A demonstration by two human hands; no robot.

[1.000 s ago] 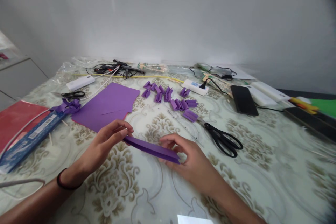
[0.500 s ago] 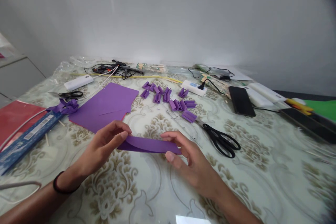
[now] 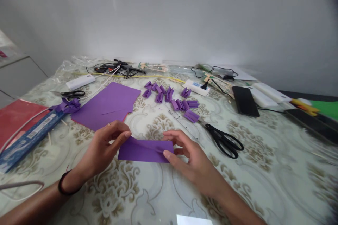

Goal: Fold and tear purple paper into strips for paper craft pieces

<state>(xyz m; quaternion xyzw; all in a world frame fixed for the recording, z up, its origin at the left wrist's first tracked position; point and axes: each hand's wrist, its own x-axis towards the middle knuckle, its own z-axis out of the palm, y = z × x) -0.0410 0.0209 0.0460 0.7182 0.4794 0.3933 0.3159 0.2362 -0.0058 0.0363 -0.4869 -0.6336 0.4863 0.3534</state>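
Half a second ago our purple paper strip [image 3: 145, 152] was folded over, a curved upper flap lying across its long side; now it shows us a broad, nearly flat rectangle, with its right end a little farther left. A second ago it was turned almost edge-on, as a narrow trough. It sits between our hands at the near middle of the worktop [image 3: 264, 190]; whether its lower edge touches down, we cannot tell.

Our left hand [image 3: 101, 149] pinches the upper left corner between thumb and curled forefinger. On our right hand [image 3: 195, 163] the thumb laps over the strip's right end while the forefinger stands spread from it, above the top edge; we cannot tell whether the other fingers press from behind.

A clear ruler [image 3: 186, 127] lies just beyond the right hand, and the big black-handled scissors [image 3: 216, 133] sit near it on the right, blades pointing at a cluster of folded purple paper pieces [image 3: 169, 95]. Past the left hand, which hides its near corner, is a stack of purple sheets [image 3: 113, 103] with red showing underneath. Farther off we see a white power strip [image 3: 196, 88], a black smartphone [image 3: 245, 101] and tangled black cables [image 3: 116, 68].
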